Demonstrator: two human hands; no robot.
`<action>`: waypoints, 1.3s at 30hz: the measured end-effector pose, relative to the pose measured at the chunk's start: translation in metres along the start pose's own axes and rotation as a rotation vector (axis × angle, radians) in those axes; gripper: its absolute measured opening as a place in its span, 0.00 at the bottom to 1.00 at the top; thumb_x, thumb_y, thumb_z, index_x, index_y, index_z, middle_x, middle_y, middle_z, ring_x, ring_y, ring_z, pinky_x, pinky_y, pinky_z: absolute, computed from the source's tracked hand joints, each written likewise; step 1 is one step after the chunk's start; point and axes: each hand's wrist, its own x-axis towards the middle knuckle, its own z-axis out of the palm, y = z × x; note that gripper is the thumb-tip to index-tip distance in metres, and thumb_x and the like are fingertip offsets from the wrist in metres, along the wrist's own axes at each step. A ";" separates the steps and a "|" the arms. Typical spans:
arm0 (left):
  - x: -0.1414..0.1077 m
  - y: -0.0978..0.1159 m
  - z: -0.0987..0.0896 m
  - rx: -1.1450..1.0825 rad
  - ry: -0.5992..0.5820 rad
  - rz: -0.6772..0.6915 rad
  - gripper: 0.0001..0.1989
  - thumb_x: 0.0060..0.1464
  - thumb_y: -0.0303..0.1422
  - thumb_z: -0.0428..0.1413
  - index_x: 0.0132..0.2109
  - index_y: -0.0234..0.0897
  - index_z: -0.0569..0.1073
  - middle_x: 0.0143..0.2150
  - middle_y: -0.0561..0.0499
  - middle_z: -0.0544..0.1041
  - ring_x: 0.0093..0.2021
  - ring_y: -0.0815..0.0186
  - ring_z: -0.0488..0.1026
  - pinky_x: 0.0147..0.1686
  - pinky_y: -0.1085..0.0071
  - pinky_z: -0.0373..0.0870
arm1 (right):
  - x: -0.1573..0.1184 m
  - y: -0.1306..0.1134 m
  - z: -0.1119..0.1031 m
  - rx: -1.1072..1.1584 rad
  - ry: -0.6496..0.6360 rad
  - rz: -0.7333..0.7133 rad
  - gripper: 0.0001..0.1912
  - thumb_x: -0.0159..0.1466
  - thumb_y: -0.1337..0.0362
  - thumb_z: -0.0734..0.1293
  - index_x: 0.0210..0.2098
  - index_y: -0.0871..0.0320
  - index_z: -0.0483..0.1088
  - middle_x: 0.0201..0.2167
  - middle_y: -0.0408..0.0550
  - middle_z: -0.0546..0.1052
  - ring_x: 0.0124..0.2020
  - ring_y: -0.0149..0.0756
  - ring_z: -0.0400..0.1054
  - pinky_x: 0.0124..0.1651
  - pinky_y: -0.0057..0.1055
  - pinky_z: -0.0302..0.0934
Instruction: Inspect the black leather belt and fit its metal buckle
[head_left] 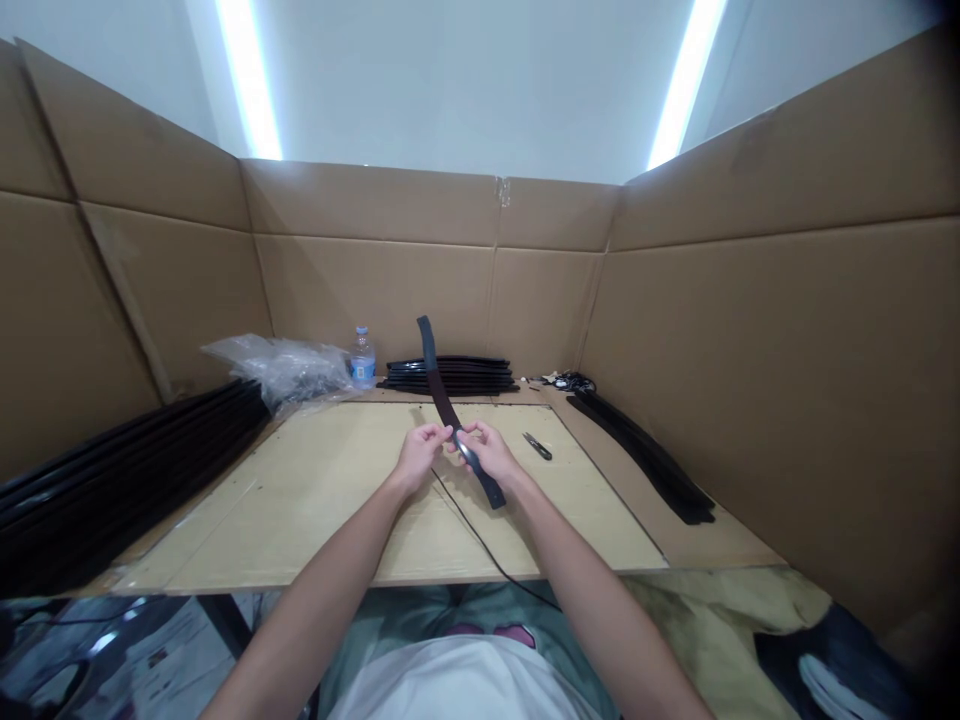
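- My left hand (421, 455) has its thumb and fingertips pinched in at the left edge of the black strip (443, 402), a bit below its middle.
- My right hand (487, 450) is clamped on the same strip just beside, thumb on top and the fingers partly hidden behind it.
- The two hands are close together, and the strip is raised over the middle of the table (300, 500), slanting from its upper end, up towards the far edge, to its lower end below my right hand.
- A thin black cord (472, 530) runs from near my left hand across the tabletop and over the near edge, towards my lap.
- Small snips (538, 447) lie to the right of my right hand, between it and the table's right edge.
- More black strips (641, 455) lie lengthwise along the right edge.
- A stack of black strips (454, 376) lies along the far edge, and a larger pile (127, 480) along the left edge.
- At the far left corner, crumpled clear plastic (289, 368) sits next to an upright water bottle (363, 360) with a blue label.
- A dark tangle (571, 382), too small to make out, is at the far right corner.
- Cardboard walls (375, 275) stand around the far, left and right sides.
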 end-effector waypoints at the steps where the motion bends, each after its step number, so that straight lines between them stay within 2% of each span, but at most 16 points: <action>1: 0.000 0.000 -0.001 0.005 0.009 0.002 0.19 0.46 0.46 0.59 0.26 0.33 0.68 0.18 0.57 0.63 0.15 0.77 0.50 0.17 0.76 0.43 | 0.000 0.000 0.000 0.005 0.001 0.000 0.16 0.54 0.53 0.68 0.33 0.56 0.60 0.25 0.43 0.76 0.18 0.28 0.65 0.19 0.23 0.56; 7: 0.002 -0.001 0.000 0.051 0.027 0.002 0.18 0.45 0.45 0.60 0.27 0.32 0.70 0.15 0.60 0.55 0.15 0.77 0.47 0.17 0.76 0.40 | 0.003 0.006 -0.002 -0.011 0.061 -0.047 0.13 0.51 0.60 0.70 0.32 0.57 0.64 0.26 0.41 0.75 0.22 0.28 0.66 0.25 0.25 0.58; 10: 0.001 -0.001 0.001 0.062 0.027 0.004 0.18 0.44 0.45 0.61 0.27 0.33 0.69 0.15 0.61 0.55 0.15 0.77 0.47 0.17 0.76 0.40 | 0.005 0.009 -0.004 -0.027 0.118 -0.082 0.18 0.45 0.66 0.73 0.34 0.58 0.66 0.29 0.41 0.76 0.29 0.29 0.68 0.34 0.27 0.61; 13: 0.000 0.000 0.002 0.068 0.018 0.005 0.18 0.44 0.45 0.61 0.27 0.33 0.69 0.15 0.61 0.54 0.15 0.77 0.47 0.17 0.76 0.40 | 0.006 0.010 -0.005 -0.037 0.112 -0.082 0.23 0.42 0.68 0.75 0.38 0.60 0.68 0.31 0.44 0.76 0.33 0.32 0.70 0.39 0.29 0.62; 17: -0.002 0.001 0.003 0.072 0.010 0.009 0.19 0.45 0.46 0.59 0.26 0.33 0.69 0.15 0.61 0.55 0.15 0.77 0.47 0.17 0.76 0.41 | 0.004 0.009 -0.003 -0.041 0.072 -0.065 0.17 0.44 0.64 0.75 0.32 0.62 0.70 0.29 0.45 0.76 0.27 0.31 0.69 0.32 0.28 0.63; 21: -0.003 0.002 0.003 0.073 -0.003 0.012 0.19 0.46 0.46 0.59 0.27 0.33 0.69 0.15 0.60 0.57 0.15 0.77 0.47 0.17 0.76 0.42 | 0.002 0.006 0.000 -0.013 0.056 -0.029 0.19 0.46 0.57 0.74 0.32 0.60 0.66 0.24 0.42 0.74 0.19 0.28 0.67 0.22 0.25 0.61; 24: -0.003 0.003 0.003 0.075 -0.015 0.017 0.19 0.46 0.46 0.59 0.27 0.32 0.70 0.15 0.59 0.58 0.15 0.77 0.47 0.17 0.75 0.42 | 0.001 0.003 0.000 0.002 0.059 0.001 0.18 0.52 0.52 0.69 0.31 0.59 0.64 0.24 0.44 0.74 0.17 0.27 0.65 0.17 0.22 0.57; 27: -0.004 0.002 0.004 0.074 -0.020 0.022 0.18 0.45 0.46 0.59 0.27 0.32 0.70 0.15 0.60 0.57 0.15 0.77 0.47 0.17 0.75 0.41 | 0.001 0.001 -0.002 0.002 0.051 0.030 0.18 0.56 0.50 0.65 0.29 0.60 0.65 0.21 0.43 0.72 0.16 0.25 0.63 0.16 0.21 0.55; 31: -0.005 0.001 0.007 0.062 -0.023 0.028 0.18 0.46 0.45 0.59 0.27 0.33 0.69 0.15 0.61 0.54 0.16 0.77 0.47 0.17 0.75 0.41 | 0.001 0.002 -0.003 -0.011 0.066 0.064 0.19 0.56 0.49 0.65 0.28 0.61 0.66 0.17 0.41 0.69 0.13 0.24 0.59 0.13 0.20 0.53; 35: -0.005 0.000 0.010 0.043 -0.036 0.020 0.17 0.47 0.45 0.58 0.29 0.32 0.69 0.16 0.60 0.56 0.16 0.77 0.47 0.17 0.76 0.41 | 0.001 0.003 -0.003 -0.014 0.088 0.058 0.21 0.56 0.47 0.64 0.27 0.60 0.65 0.17 0.41 0.69 0.13 0.24 0.58 0.12 0.20 0.51; 39: -0.002 -0.001 0.008 0.021 -0.009 0.011 0.18 0.47 0.46 0.58 0.29 0.34 0.68 0.16 0.60 0.58 0.15 0.77 0.48 0.17 0.76 0.41 | 0.002 0.004 -0.003 0.012 0.079 0.014 0.20 0.56 0.47 0.64 0.28 0.60 0.64 0.19 0.42 0.70 0.15 0.25 0.60 0.15 0.21 0.54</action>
